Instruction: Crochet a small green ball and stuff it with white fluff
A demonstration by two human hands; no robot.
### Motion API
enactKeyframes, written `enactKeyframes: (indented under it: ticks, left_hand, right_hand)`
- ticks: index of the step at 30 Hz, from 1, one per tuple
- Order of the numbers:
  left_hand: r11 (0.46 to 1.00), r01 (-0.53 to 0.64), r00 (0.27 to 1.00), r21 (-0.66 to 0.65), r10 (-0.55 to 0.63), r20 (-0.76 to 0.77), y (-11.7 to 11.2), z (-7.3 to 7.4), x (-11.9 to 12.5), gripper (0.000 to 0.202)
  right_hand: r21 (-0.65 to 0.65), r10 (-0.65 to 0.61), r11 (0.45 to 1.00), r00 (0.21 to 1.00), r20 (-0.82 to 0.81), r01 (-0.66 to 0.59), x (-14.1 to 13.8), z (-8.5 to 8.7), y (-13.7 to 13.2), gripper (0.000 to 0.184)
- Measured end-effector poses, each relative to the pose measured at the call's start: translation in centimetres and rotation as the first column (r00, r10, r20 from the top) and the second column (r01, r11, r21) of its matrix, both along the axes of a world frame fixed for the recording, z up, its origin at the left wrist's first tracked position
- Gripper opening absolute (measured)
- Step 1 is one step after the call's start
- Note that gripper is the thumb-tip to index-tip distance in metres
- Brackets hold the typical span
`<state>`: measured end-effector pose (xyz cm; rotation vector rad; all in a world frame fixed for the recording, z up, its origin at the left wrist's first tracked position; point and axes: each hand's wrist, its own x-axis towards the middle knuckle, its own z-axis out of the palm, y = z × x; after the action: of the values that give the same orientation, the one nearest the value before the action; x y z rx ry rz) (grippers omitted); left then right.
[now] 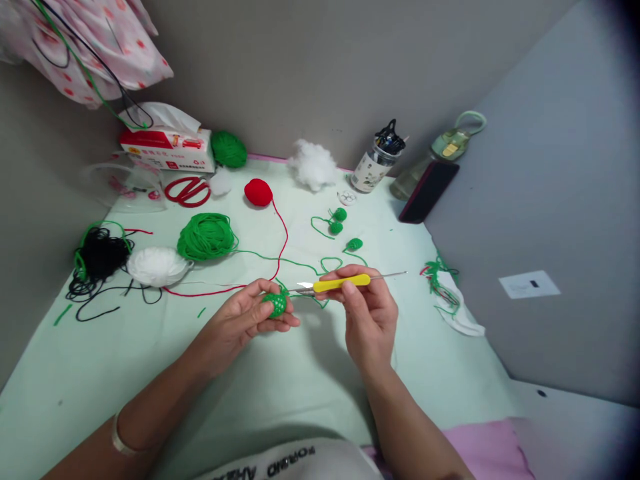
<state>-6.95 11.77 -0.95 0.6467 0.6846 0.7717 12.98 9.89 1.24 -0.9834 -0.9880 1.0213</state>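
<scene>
Between the thumb and fingers of my left hand is a small green crocheted ball with white showing through its stitches. My right hand grips a crochet hook by its yellow handle. The metal shaft points left and reaches the ball's upper right side; whether its tip is inside a stitch I cannot tell. A second thin metal end sticks out to the right of the handle. Green yarn runs from near the ball toward the green yarn ball. Farther back lie small green crocheted pieces with yarn tails.
Red yarn, white yarn and tangled black yarn lie left and behind. Red-handled scissors are near a tissue box. Stuffing, a pen jar, a bottle and a phone stand along the back.
</scene>
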Motion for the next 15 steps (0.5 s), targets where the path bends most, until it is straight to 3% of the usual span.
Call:
enactKeyframes:
  ticks: [11, 15]
  left_hand:
    - [1.0, 0.028, 1.0, 0.01, -0.028, -0.001, -0.07, 0.08, -0.01, 0.018]
    - [0.999, 0.036, 0.999, 0.008, -0.036, -0.011, -0.32, 0.1, 0.09, 0.019]
  right_hand:
    - [-0.032, 0.021, 0.999, 1.0, 0.012, -0.021, 0.02, -0.11, -0.05, 0.01]
    - [-0.063, 0.083, 0.995, 0.996, -0.016, -0.083, -0.16, -0.28, -0.06, 0.01]
